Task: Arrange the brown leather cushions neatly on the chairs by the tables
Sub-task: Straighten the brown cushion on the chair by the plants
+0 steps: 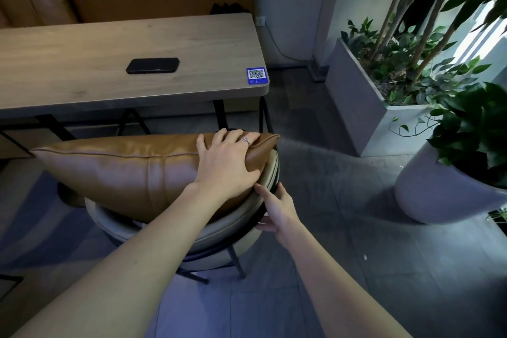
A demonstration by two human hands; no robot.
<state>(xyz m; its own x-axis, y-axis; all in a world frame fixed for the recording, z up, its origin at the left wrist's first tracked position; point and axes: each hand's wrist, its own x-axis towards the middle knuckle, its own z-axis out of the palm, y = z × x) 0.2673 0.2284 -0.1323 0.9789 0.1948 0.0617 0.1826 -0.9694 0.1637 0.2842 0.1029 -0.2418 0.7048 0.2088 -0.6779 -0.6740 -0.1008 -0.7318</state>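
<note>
- Pressing down flat, the left hand (229, 160) lies spread across the right end of the brown leather cushion (131, 170), fingers fanned wide and draped over its top seam, a ring (246, 141) on one finger.
- Left forearm reaches in from the near left, crossing diagonally over the chair's curved backrest (192, 239) to get there.
- Right hand (275, 208) sits lower and nearer, just right of the cushion; its fingers are loosely curled around the dark rim of the chair (270, 173), thumb up on the padded edge, lower fingers hooked under.
- Right arm comes straight in from the near right, wrist level with the chair's rim.
- Cushion stands on its long edge inside the chair, leaning against the backrest, its right corner poking just past the chair's right side and its left end overhanging well to the left.
- Both hands crowd that right end: left on top of the cushion, right just below it on the chair.
- Beyond the chair stands a wooden table (82, 57) with a dark phone (152, 65) and a blue QR sticker (256, 76); planters (354, 90) sit far right.
</note>
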